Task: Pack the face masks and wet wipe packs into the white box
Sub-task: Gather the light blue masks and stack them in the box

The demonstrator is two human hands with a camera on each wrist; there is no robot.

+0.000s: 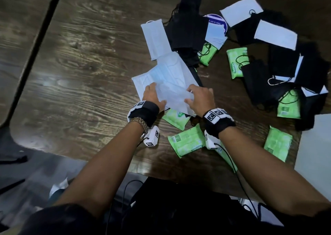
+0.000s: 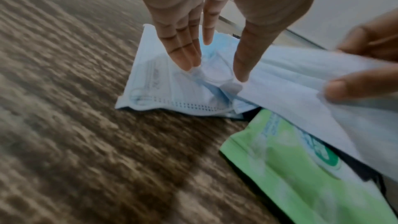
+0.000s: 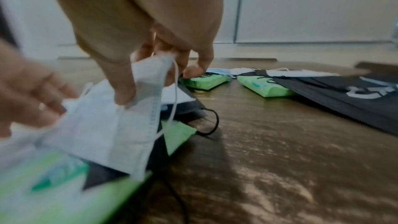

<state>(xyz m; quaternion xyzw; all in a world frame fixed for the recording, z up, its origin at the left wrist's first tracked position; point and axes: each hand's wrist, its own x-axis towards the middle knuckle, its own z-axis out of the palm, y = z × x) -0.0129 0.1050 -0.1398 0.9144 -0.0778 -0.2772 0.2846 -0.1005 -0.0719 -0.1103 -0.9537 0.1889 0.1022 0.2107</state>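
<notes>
A small pile of white and pale blue face masks (image 1: pixel 166 77) lies on the wooden table (image 1: pixel 86 59). My left hand (image 1: pixel 154 94) rests on the pile's near left part with straight fingers (image 2: pixel 185 54), pressing a pale blue mask (image 2: pixel 155 88). My right hand (image 1: pixel 190 96) pinches the edge of a white mask (image 3: pixel 103 125) between thumb and fingers (image 3: pixel 125 89) and lifts it slightly. Green wet wipe packs (image 1: pixel 187 141) lie just below my hands, one (image 2: pixel 301 176) partly under the held mask. Black masks (image 1: pixel 188 30) spread behind and to the right.
More green packs (image 1: pixel 278 143) (image 1: pixel 237 63) and white masks (image 1: pixel 276 33) are scattered among black masks (image 1: pixel 259 81) on the right. A white surface (image 1: pixel 315 154), perhaps the box, shows at the right edge. The table's near edge (image 1: pixel 53 154) curves below my left forearm.
</notes>
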